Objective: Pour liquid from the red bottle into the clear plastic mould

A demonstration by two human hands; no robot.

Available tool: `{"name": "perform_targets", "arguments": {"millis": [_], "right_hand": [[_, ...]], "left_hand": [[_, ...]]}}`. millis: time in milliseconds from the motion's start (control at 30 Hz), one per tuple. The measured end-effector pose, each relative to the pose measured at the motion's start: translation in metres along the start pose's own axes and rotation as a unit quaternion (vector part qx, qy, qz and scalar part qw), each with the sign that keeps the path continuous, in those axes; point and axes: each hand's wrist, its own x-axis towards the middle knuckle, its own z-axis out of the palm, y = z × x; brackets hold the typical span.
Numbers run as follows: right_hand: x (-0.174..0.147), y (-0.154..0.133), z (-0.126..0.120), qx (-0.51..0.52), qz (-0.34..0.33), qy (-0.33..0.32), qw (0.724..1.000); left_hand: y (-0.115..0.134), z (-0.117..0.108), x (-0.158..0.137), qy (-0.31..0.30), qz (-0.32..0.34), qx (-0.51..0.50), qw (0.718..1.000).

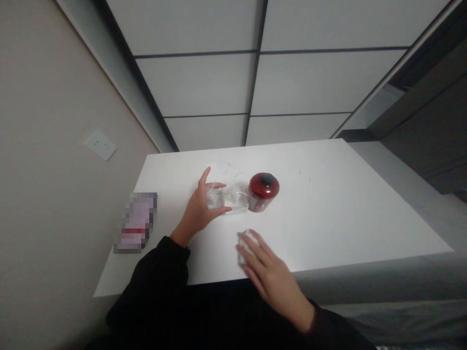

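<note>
While both hands are at work on the wht table point(350, 209), surroundings stock up as follows.

L hand point(199, 209): thumb along near side of clear container point(237, 197), a finger along far side, another finger raised; grips it at its L end. Container sits mid-table, transparent, w/ rounded shapes showing; one pc. or two, can't tell.

R hand point(268, 272): slightly blurred, near front edge; fingers laid over wht wad point(241, 255), poss. tissue. Gripped or just pressed, can't tell.

Red bottle point(263, 189), qty 1: blk cap, dk. red shoulder, paler lower part w/ label; stands at container's R end, blocking that side. Touching or just beside, can't tell.

Pixelated item point(138, 218), qty 1: pinkish w/ red band, dk. edge; L side of table, well apart from container, near L forearm. Type unclear.

Small marks point(299, 172): table's far part, R of bottle.

Backdrop: wht panels point(204, 82) w/ dk. strips behind table; beige wall point(44, 146) at L, incl. wht socket plate point(101, 145). Blk sleeve point(156, 272) on L arm, close to table's front edge.
</note>
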Motion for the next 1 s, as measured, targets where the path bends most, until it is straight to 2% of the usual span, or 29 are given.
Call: {"name": "perform_targets", "arguments": {"millis": [67,133,233,300,367,467,533,633,733,867,933,1000], "right_hand": [[0.018,-0.029,0.011,0.034,-0.079,-0.061,0.994],[0.027,-0.041,0.016,0.056,-0.125,-0.087,0.987],[0.016,-0.023,0.006,0.047,-0.123,-0.080,0.988],[-0.005,0.010,-0.011,0.014,-0.079,-0.040,0.996],[-0.032,0.051,-0.033,-0.042,0.000,0.024,0.999],[-0.063,0.103,-0.060,-0.138,0.134,0.110,0.975],[-0.068,0.117,-0.066,-0.156,0.161,0.134,0.965],[-0.051,0.102,-0.052,-0.150,0.156,0.138,0.966],[-0.017,0.056,-0.024,-0.099,0.113,0.082,0.985],[0.020,-0.003,0.002,-0.010,-0.019,-0.039,0.999],[0.028,-0.012,0.004,0.014,-0.060,-0.065,0.996],[0.025,-0.003,-0.002,0.020,-0.065,-0.060,0.996]], "left_hand": [[-0.001,0.000,0.001,0.000,0.004,0.006,1.000],[-0.001,-0.001,0.001,-0.002,0.007,0.012,1.000],[-0.001,-0.001,0.001,-0.004,0.009,0.015,1.000],[0.001,-0.002,0.001,-0.005,0.004,0.014,1.000],[0.003,-0.002,0.000,-0.005,0.000,0.013,1.000],[0.007,-0.003,0.000,-0.007,-0.002,0.013,1.000],[0.008,-0.004,0.000,-0.012,-0.008,0.017,1.000],[0.009,-0.004,0.000,-0.011,-0.021,0.027,0.999],[0.008,-0.003,0.000,-0.003,-0.025,0.031,0.999],[0.007,-0.003,0.001,-0.003,-0.026,0.022,0.999],[0.006,-0.003,0.002,-0.006,-0.031,0.016,0.999],[0.006,-0.004,0.001,-0.007,-0.036,0.016,0.999]]}}
